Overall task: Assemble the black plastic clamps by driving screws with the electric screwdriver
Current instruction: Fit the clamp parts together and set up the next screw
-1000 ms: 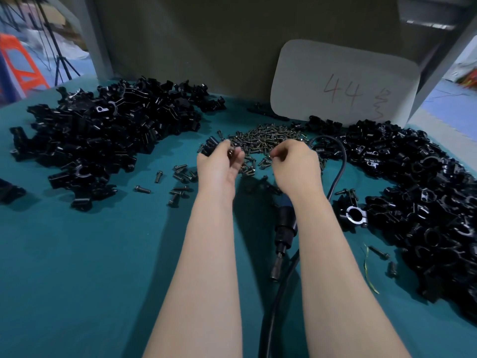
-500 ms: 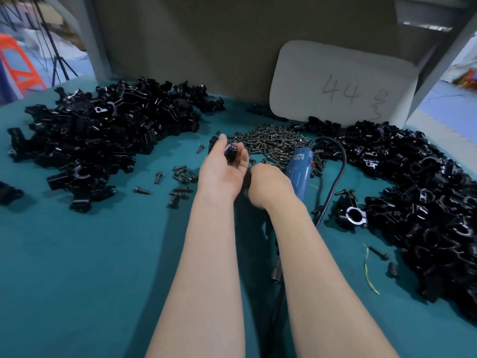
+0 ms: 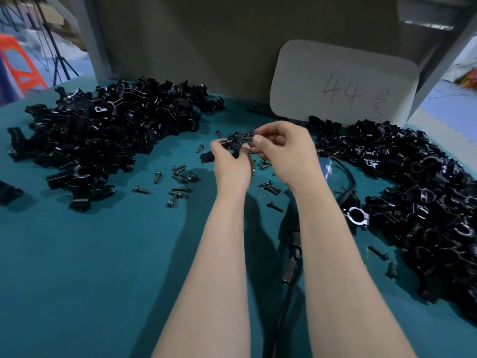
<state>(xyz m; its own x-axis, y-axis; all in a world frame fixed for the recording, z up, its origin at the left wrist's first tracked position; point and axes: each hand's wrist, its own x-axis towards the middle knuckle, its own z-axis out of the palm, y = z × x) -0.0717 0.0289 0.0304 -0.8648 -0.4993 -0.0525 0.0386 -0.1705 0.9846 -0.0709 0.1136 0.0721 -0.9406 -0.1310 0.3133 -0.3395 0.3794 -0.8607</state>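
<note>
Clamp [image 3: 231, 145] — seemingly — atop left hand [image 3: 231, 169]

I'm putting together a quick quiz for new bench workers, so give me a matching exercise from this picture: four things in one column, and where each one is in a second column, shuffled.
Things
1. electric screwdriver
2. black clamp
3. white card marked 44
4. orange stool

Places
A. gripped in the left hand
B. in the background at far left, beyond the cloth
C. lying on the teal cloth, partly under the right forearm
D. standing upright at the far edge of the cloth

Pairs: 1-C, 2-A, 3-D, 4-B
</note>
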